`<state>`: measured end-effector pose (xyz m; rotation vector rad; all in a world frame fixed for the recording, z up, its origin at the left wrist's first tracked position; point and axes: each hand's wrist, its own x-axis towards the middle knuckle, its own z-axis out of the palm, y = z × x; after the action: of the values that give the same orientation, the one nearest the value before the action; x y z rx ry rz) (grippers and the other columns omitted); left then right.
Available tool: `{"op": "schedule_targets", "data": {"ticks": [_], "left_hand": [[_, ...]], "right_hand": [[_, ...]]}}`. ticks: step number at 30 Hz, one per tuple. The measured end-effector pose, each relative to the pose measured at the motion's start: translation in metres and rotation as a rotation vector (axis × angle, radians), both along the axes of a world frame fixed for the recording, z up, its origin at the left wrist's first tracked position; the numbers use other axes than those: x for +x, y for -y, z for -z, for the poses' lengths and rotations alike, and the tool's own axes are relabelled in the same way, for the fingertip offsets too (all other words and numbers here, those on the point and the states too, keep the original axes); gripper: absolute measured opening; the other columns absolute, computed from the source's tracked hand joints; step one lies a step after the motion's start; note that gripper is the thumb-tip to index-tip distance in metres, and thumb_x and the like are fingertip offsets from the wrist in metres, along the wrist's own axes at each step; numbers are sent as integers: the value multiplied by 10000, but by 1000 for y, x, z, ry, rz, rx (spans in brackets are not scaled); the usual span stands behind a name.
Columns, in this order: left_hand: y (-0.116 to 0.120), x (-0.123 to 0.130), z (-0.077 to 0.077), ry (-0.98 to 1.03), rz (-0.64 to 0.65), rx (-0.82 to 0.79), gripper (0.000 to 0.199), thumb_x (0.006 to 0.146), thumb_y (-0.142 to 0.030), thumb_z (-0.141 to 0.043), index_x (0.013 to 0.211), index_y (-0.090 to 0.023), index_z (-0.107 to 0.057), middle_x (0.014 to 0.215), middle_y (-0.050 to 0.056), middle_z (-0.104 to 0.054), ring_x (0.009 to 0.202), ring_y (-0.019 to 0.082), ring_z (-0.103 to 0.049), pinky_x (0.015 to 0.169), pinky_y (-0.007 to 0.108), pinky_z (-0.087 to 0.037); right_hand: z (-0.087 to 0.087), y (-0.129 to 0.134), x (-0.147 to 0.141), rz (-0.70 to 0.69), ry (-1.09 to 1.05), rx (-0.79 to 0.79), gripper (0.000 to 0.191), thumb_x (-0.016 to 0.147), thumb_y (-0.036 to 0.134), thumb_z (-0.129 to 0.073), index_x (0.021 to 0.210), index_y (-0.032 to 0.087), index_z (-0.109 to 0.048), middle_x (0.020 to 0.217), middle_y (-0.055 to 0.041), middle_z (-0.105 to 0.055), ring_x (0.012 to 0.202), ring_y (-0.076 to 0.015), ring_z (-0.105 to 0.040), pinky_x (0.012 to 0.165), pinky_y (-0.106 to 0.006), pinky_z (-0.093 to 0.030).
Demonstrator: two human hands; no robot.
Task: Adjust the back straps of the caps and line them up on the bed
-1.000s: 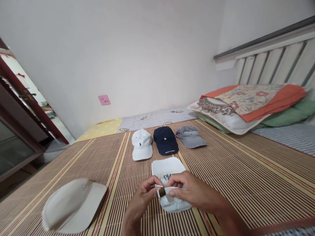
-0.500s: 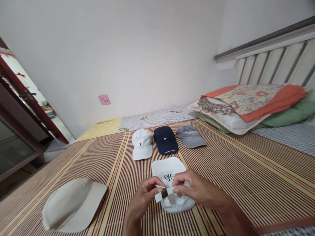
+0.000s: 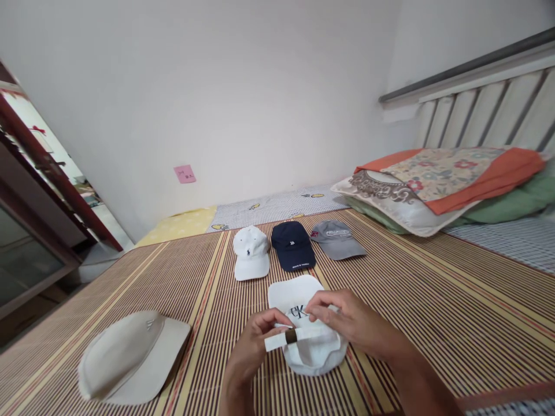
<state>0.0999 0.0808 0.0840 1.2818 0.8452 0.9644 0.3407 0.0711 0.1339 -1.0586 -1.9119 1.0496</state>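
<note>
A white cap (image 3: 314, 361) with dark "CK" letters lies in front of me, its brim pointing away. Its back strap, with a brown buckle (image 3: 291, 336), is stretched across the near part, and a loose white end sticks out to the left. My left hand (image 3: 260, 335) pinches this strap just left of the buckle. Above the strap's right part hovers my right hand (image 3: 336, 315), thumb and index finger slightly apart and nothing visible between them. Its other fingers are curled.
Beyond stand a white cap (image 3: 251, 254), a navy cap (image 3: 292, 245) and a grey cap (image 3: 339, 240) in a row. At the left lies a beige cap (image 3: 130, 358). All rest on a striped mat (image 3: 208, 370). Pillows (image 3: 433, 185) are piled at the far right.
My right hand has let go of the strap and risen slightly. The loose strap end now reaches farther left past the buckle, with my left hand still on it.
</note>
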Motion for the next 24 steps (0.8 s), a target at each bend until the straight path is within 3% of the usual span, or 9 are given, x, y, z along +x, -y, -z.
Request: {"op": "schedule_targets", "data": {"ticks": [7,13,24], "left_hand": [[-2,1,2,32,-19,-1,370,728,-501,-885,766,-148,-781,674,32,-696,623,132,-548,634,241,-387],[-3,0,5,49,-15,-8,371,716,-504,-893,766,-152,-786,679,35,-705,611,131,-549,618,236,-390],[-2,2,1,23,-19,-9,358,728,-497,-884,768,-157,-777,676,20,-689,617,124,-530,625,235,-377]], "right_hand": [[15,-9,28,1,27,-138,243,747,354,-782,934,200,-800,880,-27,-734,788,-201,-593,685,-291,-403],[24,-14,22,-28,14,-128,195,780,361,-729,851,188,-785,841,-37,-735,781,-205,-596,703,-304,-410],[14,-10,10,-58,19,-91,117,788,285,-714,759,182,-762,761,-11,-730,725,-172,-601,660,-276,-382]]}}
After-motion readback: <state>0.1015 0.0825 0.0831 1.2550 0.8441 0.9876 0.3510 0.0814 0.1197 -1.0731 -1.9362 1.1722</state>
